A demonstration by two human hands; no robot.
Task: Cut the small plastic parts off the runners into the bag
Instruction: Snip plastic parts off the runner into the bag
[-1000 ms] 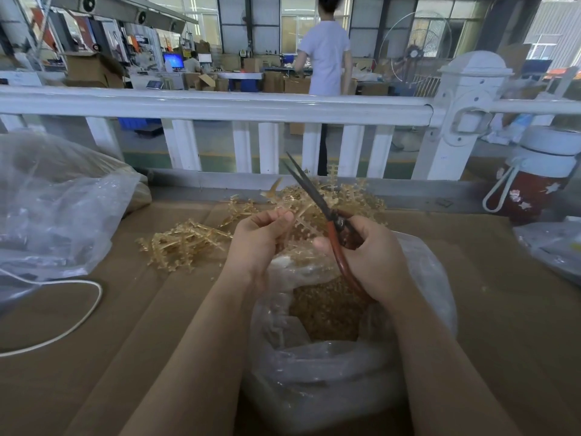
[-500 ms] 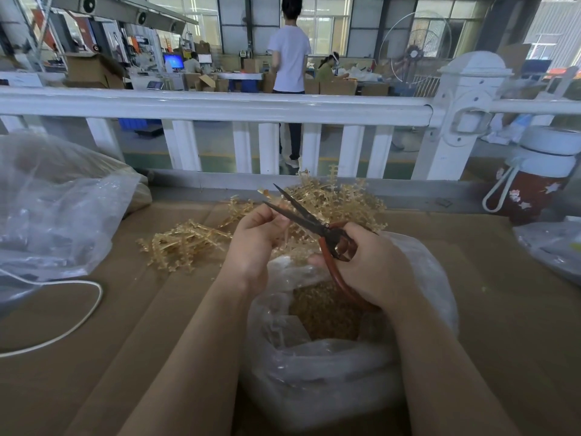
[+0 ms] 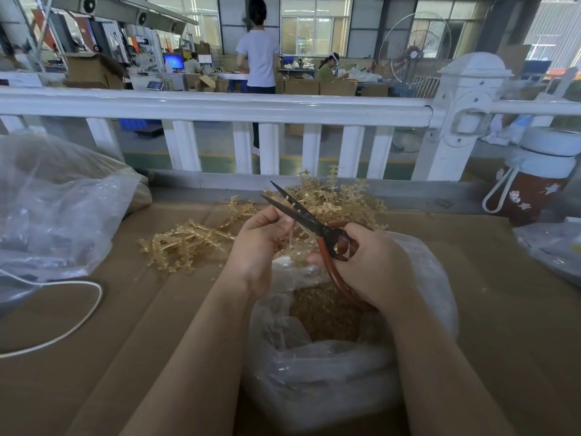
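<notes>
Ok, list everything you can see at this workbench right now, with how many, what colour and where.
scissors: one, dark blades, red-brown handles, over the bag, blades slightly apart
runner in the grip: one, amber, between both hands, above the bag
runner piles: two heaps, amber, on the cardboard, left of and behind the hands
bag: one, clear plastic, centre front, amber cut parts inside
large bag: one, clear plastic, far left
cable: one, white, front left
bottle: one, dark red with white lid and strap, far right
small bag: one, clear, right edge
railing: one, white, behind the bench
left hand: pinches the runner
right hand: holds the scissors
</notes>
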